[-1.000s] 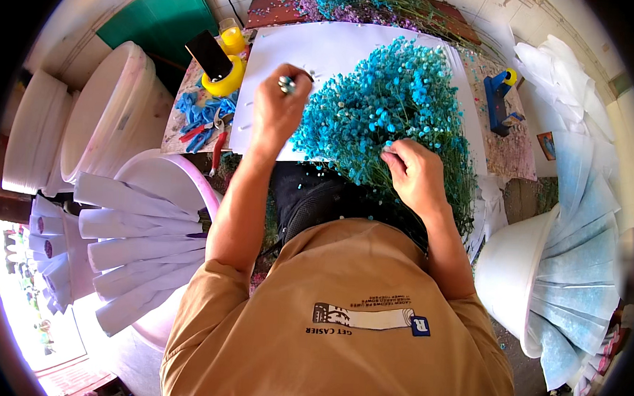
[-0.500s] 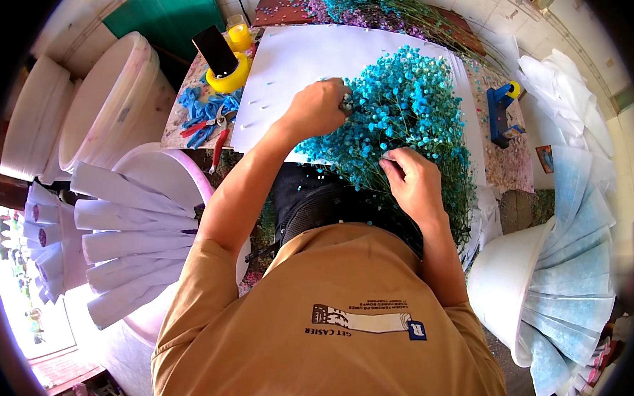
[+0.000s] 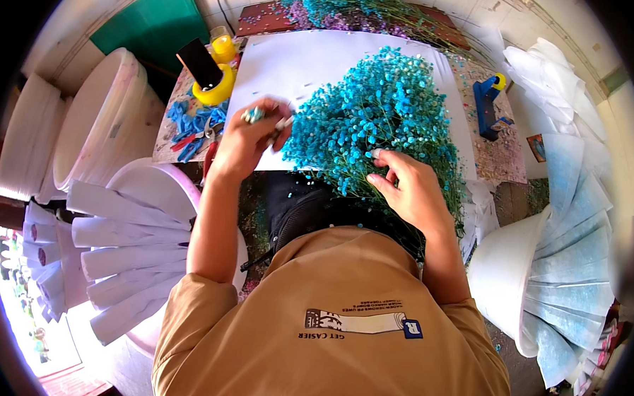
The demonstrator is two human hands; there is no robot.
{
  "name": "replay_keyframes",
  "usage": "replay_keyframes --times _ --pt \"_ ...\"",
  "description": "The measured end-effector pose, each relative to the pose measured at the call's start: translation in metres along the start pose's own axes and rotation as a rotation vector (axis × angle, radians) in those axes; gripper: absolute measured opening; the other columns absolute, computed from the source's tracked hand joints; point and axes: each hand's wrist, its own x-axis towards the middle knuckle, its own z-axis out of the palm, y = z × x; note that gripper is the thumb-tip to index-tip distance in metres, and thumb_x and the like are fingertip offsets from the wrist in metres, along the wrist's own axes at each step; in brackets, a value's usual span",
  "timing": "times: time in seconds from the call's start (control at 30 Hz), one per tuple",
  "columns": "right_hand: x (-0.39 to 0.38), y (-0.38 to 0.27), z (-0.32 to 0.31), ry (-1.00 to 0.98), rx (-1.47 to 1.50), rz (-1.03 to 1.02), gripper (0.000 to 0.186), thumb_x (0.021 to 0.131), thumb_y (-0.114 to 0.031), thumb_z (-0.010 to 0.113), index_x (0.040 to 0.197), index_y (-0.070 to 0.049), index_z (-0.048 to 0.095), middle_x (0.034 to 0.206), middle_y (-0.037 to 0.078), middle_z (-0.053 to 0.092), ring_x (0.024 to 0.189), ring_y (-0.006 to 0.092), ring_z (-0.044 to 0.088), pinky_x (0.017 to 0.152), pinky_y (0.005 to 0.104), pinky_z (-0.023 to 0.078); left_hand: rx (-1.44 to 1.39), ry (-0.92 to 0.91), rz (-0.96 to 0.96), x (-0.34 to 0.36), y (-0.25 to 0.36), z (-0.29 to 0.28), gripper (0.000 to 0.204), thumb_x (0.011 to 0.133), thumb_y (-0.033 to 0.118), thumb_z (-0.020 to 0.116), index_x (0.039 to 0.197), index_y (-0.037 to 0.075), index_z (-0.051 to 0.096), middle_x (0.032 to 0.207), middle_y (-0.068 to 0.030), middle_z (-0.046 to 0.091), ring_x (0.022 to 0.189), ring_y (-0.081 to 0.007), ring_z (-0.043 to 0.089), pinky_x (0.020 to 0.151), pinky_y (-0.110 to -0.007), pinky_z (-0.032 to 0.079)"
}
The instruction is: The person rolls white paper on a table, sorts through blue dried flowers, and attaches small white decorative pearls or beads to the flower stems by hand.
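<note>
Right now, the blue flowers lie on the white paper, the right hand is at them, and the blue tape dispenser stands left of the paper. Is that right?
No: the blue tape dispenser stands right of the white paper, as the head view shows. The blue flowers lie on it, with the right hand at them.

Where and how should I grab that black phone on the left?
I'd pinch the black phone by the side edges of its upper half, probably from above: it stands tilted, lower end at the yellow roll, top sticking up free.
</note>
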Motion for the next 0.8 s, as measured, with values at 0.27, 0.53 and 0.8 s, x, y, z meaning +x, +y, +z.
replay_keyframes --times 0.27,0.53,0.8 --pt "0.028 0.066 -0.118 0.297 0.435 0.226 0.044 0.095 -0.025 0.073 0.129 0.001 0.062 0.113 0.011 0.074 0.096 0.0119 0.068 0.079 0.0250 0.048 1.349 -0.169 -0.040 -0.096 -0.052 -0.060 0.053 0.082 0.009 0.071 0.133 0.007 0.060 0.114 -0.0129 0.071 0.095 -0.0329 0.071 0.087 -0.044 0.055" --pt "0.098 0.188 -0.064 -0.232 0.565 0.615 0.055 0.097 -0.028 0.066 0.143 -0.002 0.053 0.133 0.010 0.061 0.117 0.0195 0.055 0.102 0.0343 0.043 0.541 -0.114 -0.476 -0.040 -0.077 -0.012 0.074 0.088 0.033 0.080 0.138 -0.011 0.048 0.090 -0.0109 0.069 0.081 -0.0174 0.066 0.068 -0.032 0.055" --pt "0.050 0.094 -0.074 -0.195 0.188 0.229 0.090 0.072 0.005 0.079 0.153 -0.002 0.042 0.144 0.013 0.056 0.132 0.0236 0.050 0.112 0.0377 0.039 0.205 -0.241 -0.040 -0.013 -0.085 0.079 0.078 0.085 0.016 0.082 0.148 0.001 0.038 0.136 -0.0145 0.059 0.121 -0.0240 0.057 0.101 -0.042 0.049"
